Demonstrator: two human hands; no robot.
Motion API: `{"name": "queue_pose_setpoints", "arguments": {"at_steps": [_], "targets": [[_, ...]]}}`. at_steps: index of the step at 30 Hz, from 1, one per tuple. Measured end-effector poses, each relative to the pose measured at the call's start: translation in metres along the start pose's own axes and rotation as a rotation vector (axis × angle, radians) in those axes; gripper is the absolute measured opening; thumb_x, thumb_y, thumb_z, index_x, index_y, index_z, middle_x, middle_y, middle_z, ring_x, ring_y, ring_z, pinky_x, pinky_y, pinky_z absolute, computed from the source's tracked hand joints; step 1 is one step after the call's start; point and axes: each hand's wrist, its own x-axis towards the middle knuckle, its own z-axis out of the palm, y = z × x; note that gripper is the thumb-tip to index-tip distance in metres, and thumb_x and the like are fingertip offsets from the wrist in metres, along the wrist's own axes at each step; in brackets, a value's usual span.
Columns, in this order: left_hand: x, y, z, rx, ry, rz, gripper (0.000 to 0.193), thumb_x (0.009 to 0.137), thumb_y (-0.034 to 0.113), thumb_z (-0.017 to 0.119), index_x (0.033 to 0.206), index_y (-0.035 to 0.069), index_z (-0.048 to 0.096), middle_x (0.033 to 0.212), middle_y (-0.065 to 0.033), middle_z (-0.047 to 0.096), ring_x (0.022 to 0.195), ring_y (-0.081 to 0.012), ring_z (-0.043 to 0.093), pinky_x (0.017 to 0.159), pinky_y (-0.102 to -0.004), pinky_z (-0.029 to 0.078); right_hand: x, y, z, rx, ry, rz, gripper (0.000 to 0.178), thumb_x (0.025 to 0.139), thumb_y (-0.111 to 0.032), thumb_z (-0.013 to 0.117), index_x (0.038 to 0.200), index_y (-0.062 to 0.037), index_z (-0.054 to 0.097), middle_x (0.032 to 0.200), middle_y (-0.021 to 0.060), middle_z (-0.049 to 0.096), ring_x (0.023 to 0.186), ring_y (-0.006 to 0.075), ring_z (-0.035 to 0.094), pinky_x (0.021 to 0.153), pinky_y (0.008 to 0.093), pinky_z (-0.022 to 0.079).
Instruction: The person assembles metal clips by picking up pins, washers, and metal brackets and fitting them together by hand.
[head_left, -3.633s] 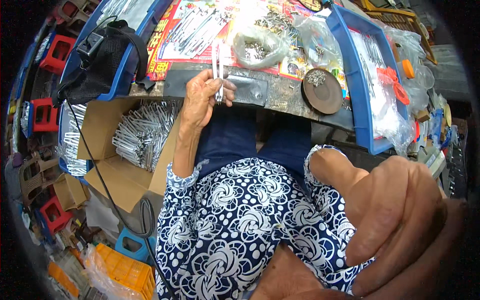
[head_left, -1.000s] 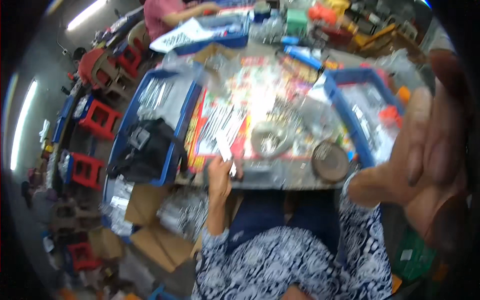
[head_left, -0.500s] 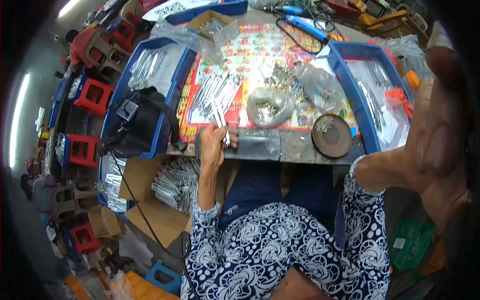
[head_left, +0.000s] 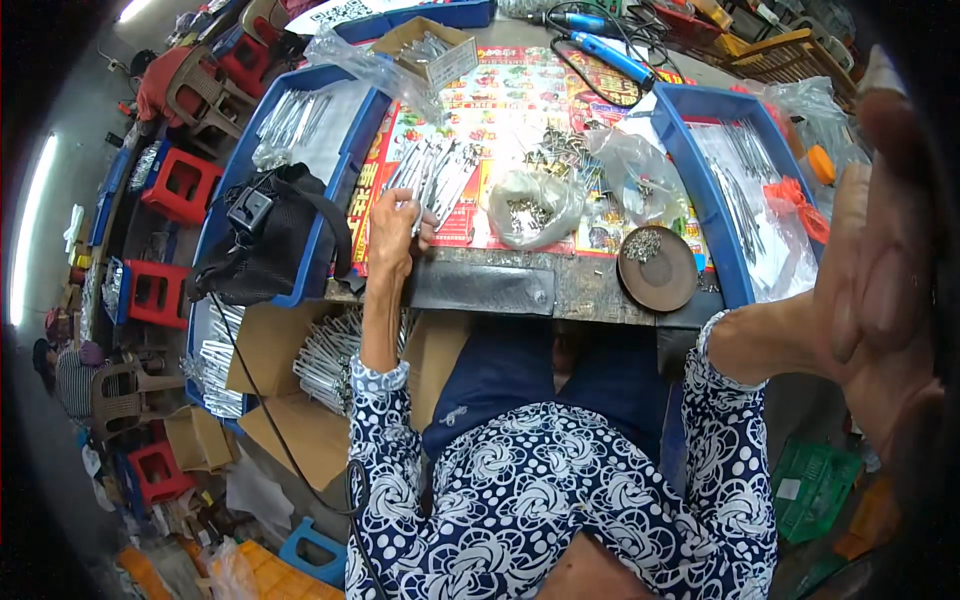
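My left hand (head_left: 395, 232) is at the table's left front, fingers closed on slim silver metal strips (head_left: 419, 218). It sits at the near edge of a pile of similar metal strips (head_left: 450, 178) on a red printed sheet (head_left: 515, 75). Large and close at the right rim, my right hand (head_left: 880, 270) is raised with fingers stretched upward and apart; nothing shows in it, though the dark rim hides part. Right of the strip pile stands a clear plastic bag (head_left: 515, 236) of small metal parts, with loose small parts (head_left: 555, 155) behind it.
A round brown dish (head_left: 655, 290) holds tiny metal pieces. Blue trays flank the sheet: the left tray (head_left: 372, 125) partly under a black bag (head_left: 275, 245), the right tray (head_left: 735, 275) with metal strips. Blue electric screwdrivers (head_left: 615, 60) lie behind. A cardboard box (head_left: 285, 425) is below left.
My left hand has moved left and slightly away from me, bringing the strips against the pile. My right hand stays raised, and the view has shifted slightly.
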Motion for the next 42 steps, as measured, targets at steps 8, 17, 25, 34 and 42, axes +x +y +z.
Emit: {"name": "queue_pose_setpoints", "arguments": {"at_steps": [8, 17, 25, 34, 42], "targets": [[0.029, 0.005, -0.015, 0.083, 0.088, -0.088, 0.015, 0.08, 0.005, 0.041, 0.092, -0.004, 0.043, 0.059, -0.0097, 0.053, 0.04, -0.0098, 0.043, 0.033, -0.0211, 0.032, 0.011, 0.005, 0.007, 0.011, 0.018, 0.08, 0.063, 0.076, -0.02, 0.058, 0.119, 0.0104, 0.024, 0.081, 0.0213, 0.052, 0.045, 0.0084, 0.046, 0.04, 0.019, 0.042], [-0.012, -0.009, -0.038, -0.495, -0.13, -0.119, 0.016, 0.081, 0.006, 0.047, 0.094, -0.004, 0.048, 0.07, -0.0129, 0.055, 0.054, -0.0152, 0.049, 0.045, -0.0243, 0.037, 0.024, 0.027, 0.085, 0.044, -0.029, 0.156, 0.066, 0.076, -0.019, 0.059, 0.122, 0.0105, 0.022, 0.082, 0.022, 0.053, 0.045, 0.008, 0.046, 0.04, 0.0184, 0.042], [-0.12, -0.007, -0.041, -0.447, -0.027, 0.049, 0.022, 0.08, 0.011, 0.055, 0.096, -0.002, 0.048, 0.079, -0.0123, 0.058, 0.061, -0.0147, 0.055, 0.052, -0.0262, 0.046, -0.013, 0.067, 0.172, 0.766, -0.7, 0.047, 0.032, 0.084, -0.015, 0.037, 0.094, 0.007, 0.057, 0.078, 0.0172, 0.057, 0.045, 0.0224, 0.053, 0.037, 0.0252, 0.04], [-0.205, -0.066, -0.091, -0.426, 0.3, -0.023, 0.019, 0.077, 0.009, 0.053, 0.091, 0.0, 0.046, 0.075, -0.0109, 0.057, 0.057, -0.0142, 0.051, 0.049, -0.0243, 0.042, -0.018, 0.055, 0.221, 1.82, -0.833, 0.298, 0.034, 0.088, -0.014, 0.042, 0.104, 0.0155, 0.049, 0.094, 0.0263, 0.054, 0.069, 0.0303, 0.055, 0.054, 0.031, 0.045], [-0.207, -0.073, -0.105, -0.362, 0.365, 0.002, 0.014, 0.078, 0.007, 0.051, 0.089, 0.001, 0.046, 0.074, -0.0097, 0.055, 0.056, -0.0128, 0.048, 0.047, -0.0229, 0.038, -0.035, 0.028, 0.228, 2.116, -0.466, 0.623, 0.044, 0.091, -0.023, 0.037, 0.104, 0.0168, 0.049, 0.081, 0.0243, 0.052, 0.061, 0.0243, 0.054, 0.046, 0.0235, 0.042]]}}
